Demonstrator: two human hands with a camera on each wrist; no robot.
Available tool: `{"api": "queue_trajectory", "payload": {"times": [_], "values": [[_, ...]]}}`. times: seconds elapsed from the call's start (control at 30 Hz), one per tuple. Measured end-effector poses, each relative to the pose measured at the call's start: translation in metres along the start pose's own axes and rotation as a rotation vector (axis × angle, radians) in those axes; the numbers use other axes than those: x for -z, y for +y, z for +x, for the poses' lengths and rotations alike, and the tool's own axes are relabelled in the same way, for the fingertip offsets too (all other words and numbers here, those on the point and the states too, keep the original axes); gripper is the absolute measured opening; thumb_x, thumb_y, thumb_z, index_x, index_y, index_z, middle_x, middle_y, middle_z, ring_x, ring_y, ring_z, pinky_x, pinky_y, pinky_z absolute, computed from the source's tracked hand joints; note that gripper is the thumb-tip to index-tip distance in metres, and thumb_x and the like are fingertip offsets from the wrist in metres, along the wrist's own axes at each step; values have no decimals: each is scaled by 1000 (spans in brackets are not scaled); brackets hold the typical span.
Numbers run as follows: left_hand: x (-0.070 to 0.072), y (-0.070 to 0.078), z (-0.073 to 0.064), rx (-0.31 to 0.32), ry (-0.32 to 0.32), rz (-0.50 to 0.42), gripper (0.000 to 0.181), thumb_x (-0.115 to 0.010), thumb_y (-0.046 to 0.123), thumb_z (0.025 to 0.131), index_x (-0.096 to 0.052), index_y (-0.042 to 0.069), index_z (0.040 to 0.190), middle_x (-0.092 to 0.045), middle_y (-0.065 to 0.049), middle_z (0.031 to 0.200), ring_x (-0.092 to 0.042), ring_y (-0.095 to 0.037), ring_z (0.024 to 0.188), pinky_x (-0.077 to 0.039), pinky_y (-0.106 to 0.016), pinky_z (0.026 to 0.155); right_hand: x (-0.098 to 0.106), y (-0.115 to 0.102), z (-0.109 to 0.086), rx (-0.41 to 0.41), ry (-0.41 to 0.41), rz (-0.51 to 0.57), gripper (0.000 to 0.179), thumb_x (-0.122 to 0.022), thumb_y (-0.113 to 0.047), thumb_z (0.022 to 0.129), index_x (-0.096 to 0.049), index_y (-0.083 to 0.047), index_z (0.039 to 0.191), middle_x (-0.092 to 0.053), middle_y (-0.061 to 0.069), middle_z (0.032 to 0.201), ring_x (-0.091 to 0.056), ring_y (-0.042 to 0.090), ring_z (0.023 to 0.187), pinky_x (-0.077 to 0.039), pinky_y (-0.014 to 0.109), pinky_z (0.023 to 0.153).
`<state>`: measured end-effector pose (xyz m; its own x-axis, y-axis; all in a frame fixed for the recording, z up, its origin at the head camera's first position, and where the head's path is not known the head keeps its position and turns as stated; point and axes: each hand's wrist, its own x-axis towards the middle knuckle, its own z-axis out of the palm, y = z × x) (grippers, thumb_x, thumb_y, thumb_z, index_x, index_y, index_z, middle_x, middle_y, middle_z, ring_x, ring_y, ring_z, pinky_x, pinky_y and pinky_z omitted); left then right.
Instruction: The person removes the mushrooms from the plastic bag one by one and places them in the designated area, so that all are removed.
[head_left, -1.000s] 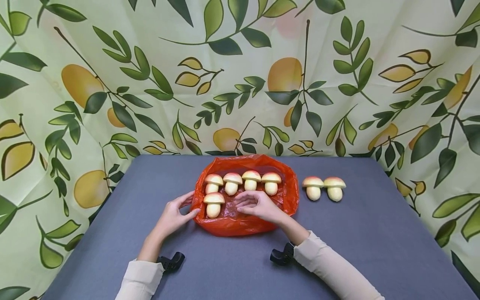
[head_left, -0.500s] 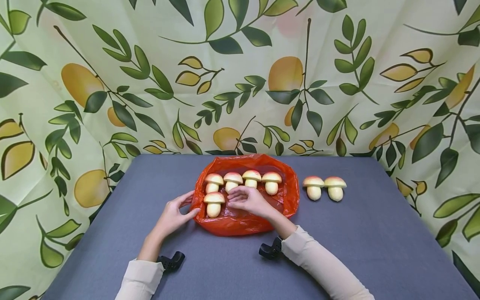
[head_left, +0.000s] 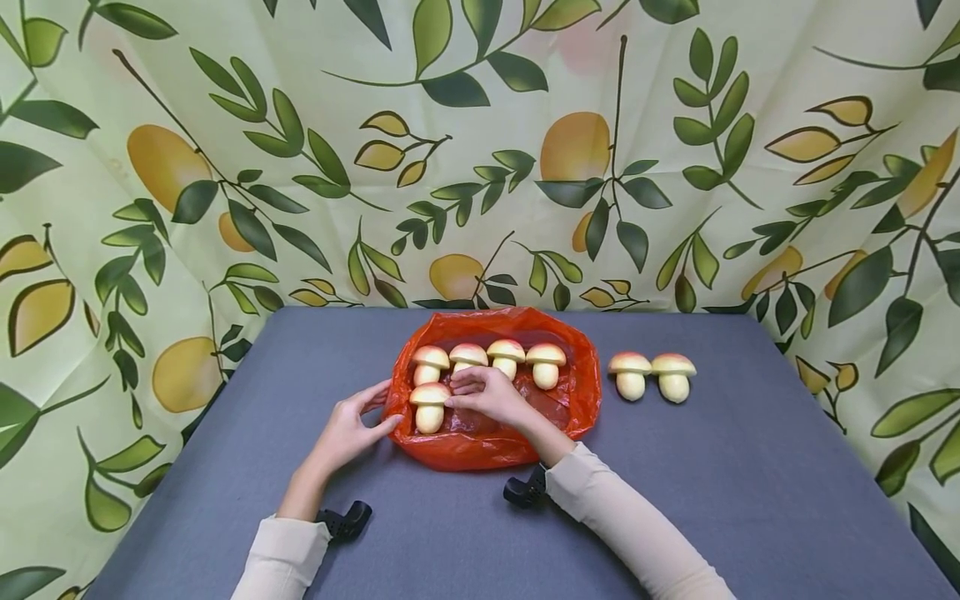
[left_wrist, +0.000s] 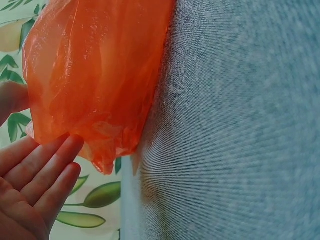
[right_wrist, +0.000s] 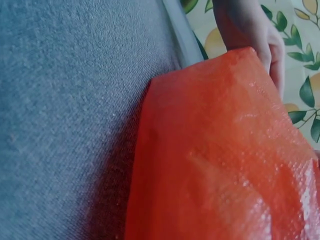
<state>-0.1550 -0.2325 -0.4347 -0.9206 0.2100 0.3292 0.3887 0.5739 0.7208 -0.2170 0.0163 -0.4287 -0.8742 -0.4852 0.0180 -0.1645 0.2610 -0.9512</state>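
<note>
A red plastic bag [head_left: 480, 454] lies wide open on the table, its rim rolled out. Several toy mushrooms with pale stems and reddish caps lie inside: most along the back, and one mushroom [head_left: 430, 417] at the front left. My left hand [head_left: 348, 429] spans the bag's left end, fingers fairly straight; in the left wrist view its fingertips [left_wrist: 74, 142] touch the red film. Over the bag's middle, my right hand [head_left: 491, 396] has its thumb and fingertips right at the front-left mushroom's cap. The bag's wall hides most of the right hand in the right wrist view.
Two more mushrooms, one [head_left: 630, 383] beside the other [head_left: 674, 387], stand on the grey table [head_left: 750, 483] right of the bag. A leaf-and-fruit patterned cloth [head_left: 480, 125] hangs behind and along the sides. A black device [head_left: 525, 492] sits at the right wrist.
My right hand has moved left across the bag, from its middle to the front-left mushroom. The left hand stays at the bag's left end, and the mushrooms keep their places.
</note>
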Motion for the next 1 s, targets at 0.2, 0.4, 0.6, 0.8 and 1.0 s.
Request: {"api": "queue_trajectory", "payload": {"times": [0.2,0.4,0.6,0.8,1.0], "values": [[0,0,0,-5,3,4,54,-76,7,81,-56,-7,129,-70,-23,113,-68,-36,103,-56,-48,93,-3,-1,7,0,8,-46,39,-74,-10,82,-63,7,116,-68,24,116,-69,34,106,-60,31,90],[1,1,0,3,-1,-3,55,-76,7,81,-56,-7,129,-69,-24,114,-68,-36,103,-56,-48,93,-8,1,12,-18,-27,-79,44,-74,-12,83,-61,9,120,-67,26,118,-67,35,110,-59,34,94],[0,0,0,3,-8,-9,55,-76,9,81,-56,-6,130,-69,-23,114,-68,-35,104,-56,-48,94,-13,0,12,-57,-15,-98,46,-76,-13,81,-61,6,121,-67,25,119,-67,34,110,-59,34,92],[0,0,0,-8,1,7,55,-76,7,80,-56,-6,130,-70,-23,114,-68,-36,103,-56,-48,93,-16,2,13,-50,2,-128,48,-78,-11,79,-61,7,120,-68,25,117,-68,34,108,-60,34,91],[-1,-1,0,-4,3,24,56,-76,7,79,-56,-5,130,-70,-22,114,-68,-35,103,-56,-47,93,-20,4,14,-41,4,-151,51,-78,-12,78,-61,8,122,-68,24,119,-69,34,106,-60,34,90]]}}
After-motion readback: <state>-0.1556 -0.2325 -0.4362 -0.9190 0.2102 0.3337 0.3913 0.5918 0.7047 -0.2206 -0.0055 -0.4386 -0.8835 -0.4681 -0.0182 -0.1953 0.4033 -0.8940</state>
